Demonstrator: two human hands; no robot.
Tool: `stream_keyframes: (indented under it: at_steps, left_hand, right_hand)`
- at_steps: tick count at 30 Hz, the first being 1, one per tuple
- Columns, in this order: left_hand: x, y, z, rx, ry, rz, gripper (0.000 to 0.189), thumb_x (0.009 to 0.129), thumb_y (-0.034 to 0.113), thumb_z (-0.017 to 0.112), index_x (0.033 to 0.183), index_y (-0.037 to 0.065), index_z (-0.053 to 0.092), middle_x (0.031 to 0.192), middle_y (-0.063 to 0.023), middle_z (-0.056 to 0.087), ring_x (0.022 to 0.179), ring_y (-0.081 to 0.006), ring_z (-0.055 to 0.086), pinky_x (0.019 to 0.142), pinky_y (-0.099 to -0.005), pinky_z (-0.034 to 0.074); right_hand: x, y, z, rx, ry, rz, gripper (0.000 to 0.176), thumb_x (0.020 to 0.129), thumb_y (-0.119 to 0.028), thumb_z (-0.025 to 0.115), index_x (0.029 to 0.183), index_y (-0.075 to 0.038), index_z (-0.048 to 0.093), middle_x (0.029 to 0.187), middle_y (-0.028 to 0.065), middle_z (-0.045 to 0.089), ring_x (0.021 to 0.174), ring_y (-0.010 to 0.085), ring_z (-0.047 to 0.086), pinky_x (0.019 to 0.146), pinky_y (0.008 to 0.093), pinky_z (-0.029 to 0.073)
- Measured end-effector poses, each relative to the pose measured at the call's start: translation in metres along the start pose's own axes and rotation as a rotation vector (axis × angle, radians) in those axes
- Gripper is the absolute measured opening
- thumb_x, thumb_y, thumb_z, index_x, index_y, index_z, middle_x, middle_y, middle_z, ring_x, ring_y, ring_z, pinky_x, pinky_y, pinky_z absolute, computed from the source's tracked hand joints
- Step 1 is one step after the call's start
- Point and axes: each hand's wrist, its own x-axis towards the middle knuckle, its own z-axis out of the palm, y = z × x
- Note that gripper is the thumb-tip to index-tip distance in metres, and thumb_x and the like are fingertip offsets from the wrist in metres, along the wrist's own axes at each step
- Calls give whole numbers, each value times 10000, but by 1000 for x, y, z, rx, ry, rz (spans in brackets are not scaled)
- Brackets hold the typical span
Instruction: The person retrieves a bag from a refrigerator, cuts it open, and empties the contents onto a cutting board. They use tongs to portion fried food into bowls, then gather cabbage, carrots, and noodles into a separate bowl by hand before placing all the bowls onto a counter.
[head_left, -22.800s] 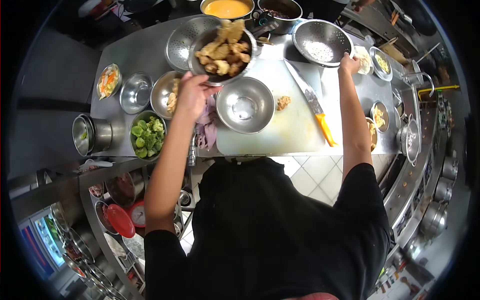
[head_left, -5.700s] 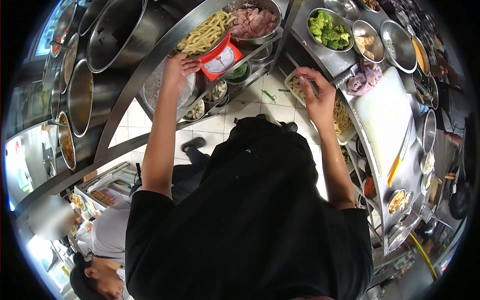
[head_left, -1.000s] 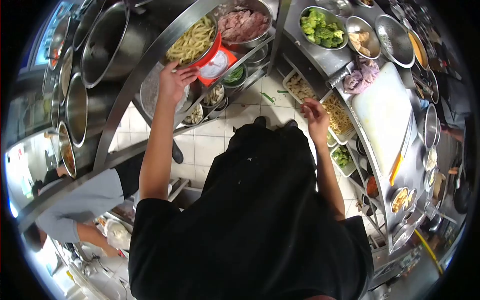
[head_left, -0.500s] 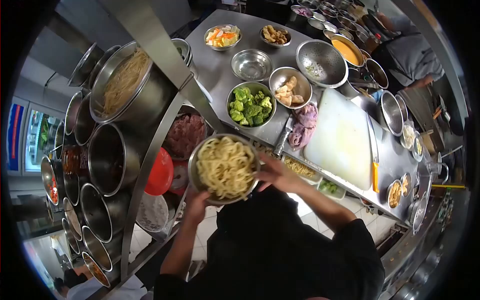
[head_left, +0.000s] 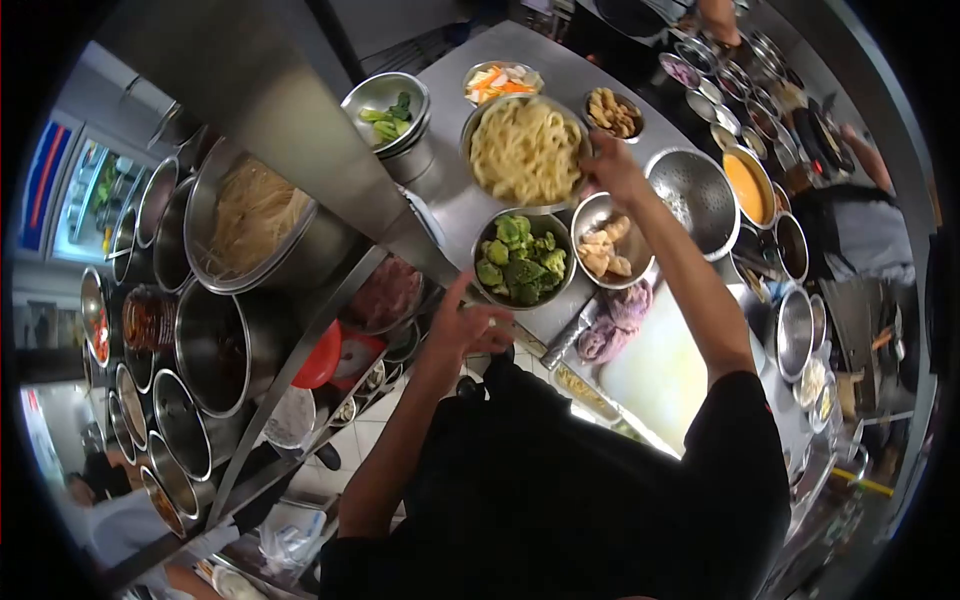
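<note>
My right hand [head_left: 612,168] grips the right rim of a steel bowl [head_left: 535,208] heaped with thick pale noodles [head_left: 527,150]. The bowl is over the far part of the steel counter, where a smaller bowl stood, and that bowl is hidden now. Fingers apart and holding nothing, my left hand [head_left: 468,325] is just below a bowl of broccoli florets [head_left: 522,258] at the counter's near edge. Chicken-like pale pieces [head_left: 606,250] fill a bowl right of the broccoli.
Sliced vegetables [head_left: 503,80] and browned pieces [head_left: 612,112] stand in bowls farther back. A perforated colander [head_left: 695,195], purplish meat [head_left: 615,325] and a white cutting board [head_left: 655,375] lie to the right. A metal post [head_left: 335,150] and shelf of pots border the left. Another person [head_left: 860,230] is at right.
The noodle bowl has moved away from my body, up over the counter, carried by my right hand. My left hand has let go of its rim. The camera view has shifted.
</note>
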Motion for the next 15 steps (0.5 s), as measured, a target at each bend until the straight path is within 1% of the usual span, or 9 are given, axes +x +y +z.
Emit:
stream_keyframes:
  at_steps: [1,2,3,5,6,7,10,12,15]
  left_hand:
    - [-10,-9,-10,-17,10,-47,632,867,183,492,1366,68,122,1056,-217,552,810,-254,618,718,-350,509]
    - [-22,-17,-19,-34,18,-96,633,858,182,504,1363,65,140,1047,-218,554,801,-249,618,713,-339,509]
    - [-34,-22,-26,-38,42,-88,633,858,182,504,1363,65,140,1047,-218,554,801,-249,618,713,-339,509]
    - [-62,-30,-38,34,178,-154,636,836,169,520,1356,59,170,1016,-217,562,780,-243,617,688,-323,519]
    - [-75,-34,-45,32,198,-146,636,836,169,520,1356,59,170,1016,-217,562,780,-243,617,688,-323,519]
    - [-88,-37,-52,14,263,-143,636,826,157,518,1357,71,178,1014,-207,566,770,-230,617,679,-315,522]
    - [-114,-42,-62,-41,402,-137,622,814,120,498,1355,80,192,1009,-200,571,760,-212,617,664,-299,528]
    - [-121,-45,-62,-73,471,-139,608,812,95,480,1352,77,200,1007,-203,571,760,-208,616,659,-292,532]
    - [-122,-49,-59,-108,470,-88,596,818,70,464,1349,67,193,1011,-212,563,762,-212,613,652,-290,535]
  right_hand:
    - [37,-1,-5,-20,-207,54,427,739,0,555,1149,67,458,921,140,583,629,186,591,519,275,530]
    - [56,-5,8,132,-17,26,304,740,19,559,1030,99,519,832,166,603,584,211,615,429,275,528]
    - [109,21,4,240,-129,65,265,741,-4,561,986,94,544,804,156,605,597,219,616,442,290,540]
    - [198,61,2,-190,-151,-452,216,755,-9,520,950,79,550,802,160,613,574,232,617,472,299,552]
    - [192,25,19,161,-36,95,240,767,-1,495,995,69,521,832,170,615,572,244,622,484,308,555]
    - [207,26,25,164,-54,92,240,767,-1,495,995,69,521,832,170,615,572,244,622,484,308,555]
    - [254,42,37,-117,61,220,225,788,-66,484,974,49,539,778,153,638,559,229,632,469,297,537]
    - [270,67,48,-107,-46,284,174,763,-103,528,744,58,593,683,171,633,524,222,631,436,334,513]
    - [259,50,77,-121,-9,231,189,793,-123,509,761,42,596,662,168,628,507,218,621,412,302,489]
